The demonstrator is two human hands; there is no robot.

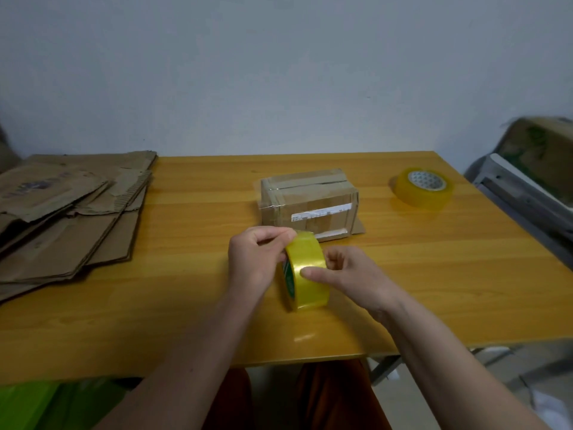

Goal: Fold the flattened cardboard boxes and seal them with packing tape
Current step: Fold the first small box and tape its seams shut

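Yellow bench (186,305), folded box (308,201) waiting mid-surface, flattened boxes (71,218) stacked left. Left hand (254,262) and right hand (350,274) both grip the tape roll (305,271), seemingly hunting its end; next, peel a strip free.

No text comes through legibly. The white label (322,212) on the taped box (308,200) is a blur, the purple print (35,183) on the flattened cardboard (65,212) at the tabletop's left edge smears, and the green-rimmed tape roll (305,270) gives nothing readable.
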